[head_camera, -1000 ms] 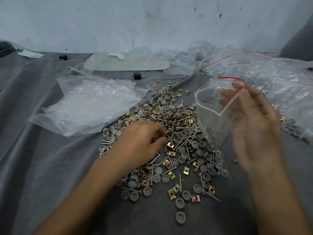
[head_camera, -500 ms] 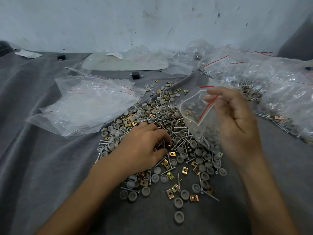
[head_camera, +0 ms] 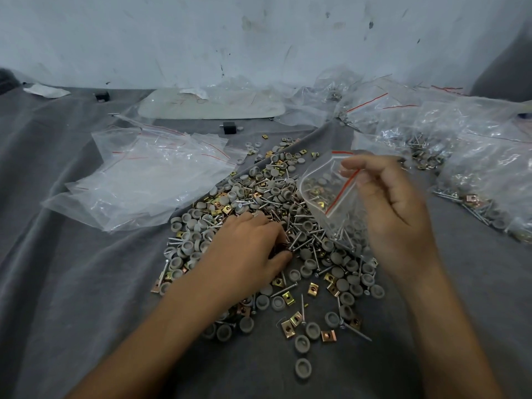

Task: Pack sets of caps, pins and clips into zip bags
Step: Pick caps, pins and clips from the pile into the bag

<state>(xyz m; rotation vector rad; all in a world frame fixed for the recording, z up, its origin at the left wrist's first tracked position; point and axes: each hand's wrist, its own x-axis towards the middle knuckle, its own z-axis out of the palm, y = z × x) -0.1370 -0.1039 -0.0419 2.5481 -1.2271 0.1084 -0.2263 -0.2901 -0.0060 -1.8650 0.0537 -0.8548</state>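
Two hands at work: your left hand [head_camera: 247,249] curls into the pile [head_camera: 259,191], though whether it grips any pins [head_camera: 305,240] is unclear, so hold the bag [head_camera: 331,194], pinched at its mouth by your right hand [head_camera: 394,214], just above the pile and gaping

We find the parts heap [head_camera: 259,191] mid-cloth [head_camera: 57,283], empty bags [head_camera: 144,180] to its left, filled bags [head_camera: 483,168] to its right, wall [head_camera: 259,38] behind.

A pile of small parts [head_camera: 259,197] fills the middle. Empty bags [head_camera: 149,180] block the left, full bags [head_camera: 483,156] the right. A zip bag [head_camera: 325,185] hangs over the pile. Near left, bare cloth [head_camera: 72,283] leaves room.
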